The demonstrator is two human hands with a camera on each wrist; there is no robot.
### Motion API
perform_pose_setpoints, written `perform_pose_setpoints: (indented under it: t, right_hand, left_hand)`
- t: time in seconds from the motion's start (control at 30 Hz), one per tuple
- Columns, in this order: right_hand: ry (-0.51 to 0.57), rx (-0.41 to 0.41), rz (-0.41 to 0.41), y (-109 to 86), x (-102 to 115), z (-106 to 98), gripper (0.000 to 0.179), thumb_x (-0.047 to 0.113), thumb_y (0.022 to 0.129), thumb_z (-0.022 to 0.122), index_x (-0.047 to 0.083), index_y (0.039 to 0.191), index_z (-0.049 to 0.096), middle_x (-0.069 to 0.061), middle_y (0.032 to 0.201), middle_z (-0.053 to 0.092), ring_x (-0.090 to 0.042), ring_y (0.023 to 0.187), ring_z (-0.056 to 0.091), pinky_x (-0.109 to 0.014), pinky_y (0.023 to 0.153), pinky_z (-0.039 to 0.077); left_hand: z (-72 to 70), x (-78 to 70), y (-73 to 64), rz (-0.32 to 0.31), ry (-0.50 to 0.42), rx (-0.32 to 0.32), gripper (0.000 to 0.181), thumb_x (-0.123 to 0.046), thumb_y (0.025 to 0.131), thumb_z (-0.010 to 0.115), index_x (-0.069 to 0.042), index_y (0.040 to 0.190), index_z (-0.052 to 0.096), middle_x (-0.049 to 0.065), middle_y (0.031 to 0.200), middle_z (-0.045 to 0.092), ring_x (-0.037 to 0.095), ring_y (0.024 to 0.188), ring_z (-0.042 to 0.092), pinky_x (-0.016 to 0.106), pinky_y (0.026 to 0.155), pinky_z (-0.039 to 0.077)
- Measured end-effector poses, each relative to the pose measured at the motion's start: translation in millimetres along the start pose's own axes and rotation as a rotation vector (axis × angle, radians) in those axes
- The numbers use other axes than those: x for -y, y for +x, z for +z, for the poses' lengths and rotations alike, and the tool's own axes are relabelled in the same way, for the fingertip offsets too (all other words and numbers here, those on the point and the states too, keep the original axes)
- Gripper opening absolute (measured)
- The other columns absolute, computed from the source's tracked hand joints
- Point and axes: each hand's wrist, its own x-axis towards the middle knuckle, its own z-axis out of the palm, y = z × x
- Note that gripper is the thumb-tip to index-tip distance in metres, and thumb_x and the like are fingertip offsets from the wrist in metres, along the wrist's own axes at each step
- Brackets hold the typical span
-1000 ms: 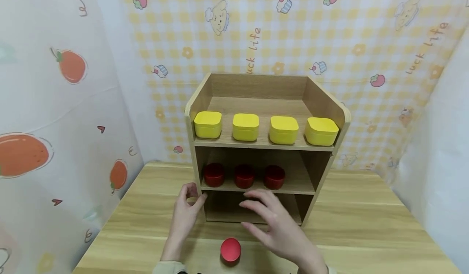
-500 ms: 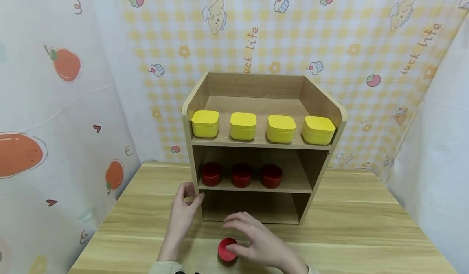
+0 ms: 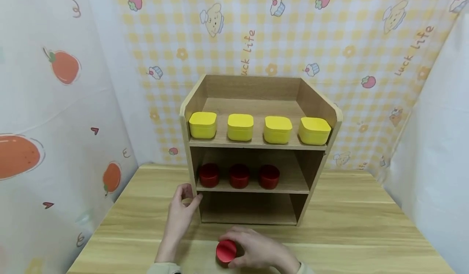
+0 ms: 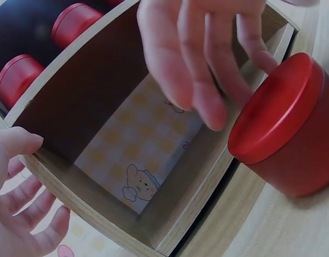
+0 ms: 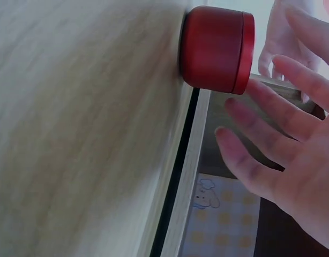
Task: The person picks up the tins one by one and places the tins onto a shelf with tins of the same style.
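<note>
A small round red lidded tin (image 3: pixel 226 251) stands upright on the table in front of the shelf. My right hand (image 3: pixel 256 247) is at its right side, thumb towards the near side and fingers towards the far side. In the right wrist view the fingers (image 5: pixel 277 144) are spread and fairly straight beside the tin (image 5: pixel 215 49); a firm hold does not show. My left hand (image 3: pixel 181 211) holds the left side panel of the wooden shelf (image 3: pixel 253 145), its thumb (image 4: pixel 20 141) at the front edge and its fingers outside.
Several yellow lidded boxes (image 3: pixel 240 127) line the top shelf. Three red tins (image 3: pixel 239 177) stand on the middle shelf, towards the left. The bottom compartment (image 3: pixel 247 209) faces the red tin. Patterned cloth (image 3: pixel 234 46) hangs behind the wooden table (image 3: pixel 351 209).
My right hand has come down from before the lower shelf, moving left and nearer, to the red tin. The left hand stays at the side panel. The head view has shifted slightly.
</note>
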Motion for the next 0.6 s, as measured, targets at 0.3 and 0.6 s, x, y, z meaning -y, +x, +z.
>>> perform_pose_setpoints:
  t: [0.3,0.6]
  right_hand:
    - [0.005,0.074,0.149,0.4,-4.3,5.1,0.064,0.032,0.079,0.081,0.023,0.136,0.055,0.000,0.138,0.052,-0.019,0.127,0.047,-0.037,0.099,0.044]
    - [-0.012,0.095,0.177,4.2,-1.5,10.3,0.069,0.031,0.075,0.084,0.022,0.137,0.055,0.003,0.135,0.054,-0.013,0.121,0.050,-0.032,0.094,0.046]
  left_hand:
    - [3.4,-0.2,-0.5,0.012,-0.019,-0.007,0.032,-0.018,0.092,0.069,-0.009,0.116,0.051,0.009,0.107,0.053,0.019,0.106,0.050,0.026,0.079,0.050]
    - [0.6,-1.1,-1.2,-0.008,-0.006,0.008,0.034,-0.020,0.093,0.069,-0.009,0.119,0.049,0.009,0.110,0.051,0.022,0.108,0.051,0.028,0.078,0.050]
